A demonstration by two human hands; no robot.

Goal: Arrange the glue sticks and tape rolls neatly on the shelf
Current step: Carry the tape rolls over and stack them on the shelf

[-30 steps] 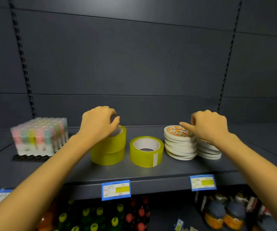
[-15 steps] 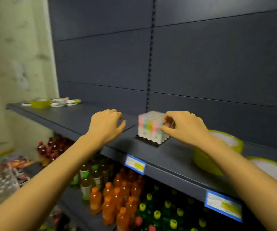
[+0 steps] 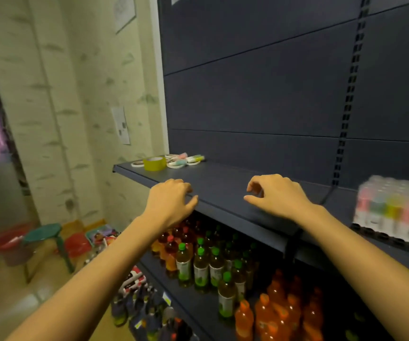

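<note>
Yellow tape (image 3: 154, 163) and stray glue sticks (image 3: 195, 158) swing into view centre-left (my next job); left hand (image 3: 171, 201), right hand (image 3: 278, 198) both empty, loosely curled.

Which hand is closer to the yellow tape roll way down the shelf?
Left. The left hand is at the shelf edge, almost straight in front of the yellow tape roll. The right hand is farther off to the right.

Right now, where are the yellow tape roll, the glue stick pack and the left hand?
yellow tape roll (image 3: 154, 164): head view, outer side wall.
glue stick pack (image 3: 393, 212): head view, front face.
left hand (image 3: 170, 204): head view, back of the hand.
</note>
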